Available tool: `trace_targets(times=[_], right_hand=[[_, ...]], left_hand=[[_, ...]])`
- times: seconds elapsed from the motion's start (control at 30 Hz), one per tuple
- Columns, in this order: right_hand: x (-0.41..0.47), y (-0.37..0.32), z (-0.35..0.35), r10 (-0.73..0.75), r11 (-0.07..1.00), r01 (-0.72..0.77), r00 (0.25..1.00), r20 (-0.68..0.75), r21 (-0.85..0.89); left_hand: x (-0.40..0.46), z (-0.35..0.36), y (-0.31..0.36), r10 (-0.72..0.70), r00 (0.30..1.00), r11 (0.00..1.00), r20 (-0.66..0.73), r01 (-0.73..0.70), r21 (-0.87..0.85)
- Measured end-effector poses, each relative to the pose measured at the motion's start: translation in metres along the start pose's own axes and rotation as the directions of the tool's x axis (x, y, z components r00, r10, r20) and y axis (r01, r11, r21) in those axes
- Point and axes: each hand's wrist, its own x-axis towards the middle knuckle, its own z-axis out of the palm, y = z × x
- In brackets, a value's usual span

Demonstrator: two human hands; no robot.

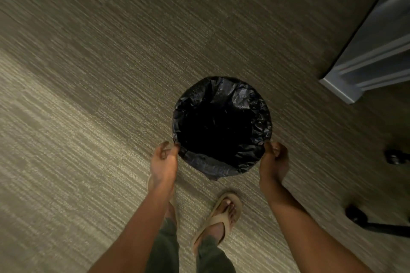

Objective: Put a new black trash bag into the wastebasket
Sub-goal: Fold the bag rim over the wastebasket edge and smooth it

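Observation:
A round wastebasket stands on the carpet below me, and a crinkled black trash bag (241,99) lines it and folds over its rim, so the basket's own wall is hidden. The bag's inside is dark and looks empty. My left hand (163,162) pinches the bag's edge at the near left of the rim. My right hand (274,160) grips the bag's edge at the near right. Both forearms reach down from the bottom of the head view.
Grey-beige carpet (111,73) covers the floor. A white cabinet or door frame corner (346,88) stands at the right. Black chair casters (395,157) and a chair leg (366,221) sit at the far right. My sandalled foot (221,217) is just behind the basket.

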Motion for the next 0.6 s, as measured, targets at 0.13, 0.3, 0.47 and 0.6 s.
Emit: trace_targets(times=[0.13,0.3,0.47,0.6], right_hand=[[-0.01,0.009,0.002,0.006,0.998,-0.004,1.0,0.029,-0.067],[-0.016,0.01,0.006,0.012,0.998,-0.009,0.999,0.041,-0.064],[-0.006,0.017,0.005,0.095,0.995,-0.095,0.979,0.18,-0.013],[-0.006,0.024,0.004,0.129,0.987,-0.149,0.961,0.243,0.067]], left_hand=[[-0.012,0.01,-0.018,-0.067,0.995,0.997,0.074,0.064,0.046],[-0.003,0.018,-0.015,-0.104,0.987,0.994,0.119,0.1,0.043],[0.002,0.02,-0.015,-0.105,0.989,0.993,0.107,0.098,0.062],[0.004,0.017,-0.009,-0.081,0.991,0.992,0.105,0.071,0.103]])
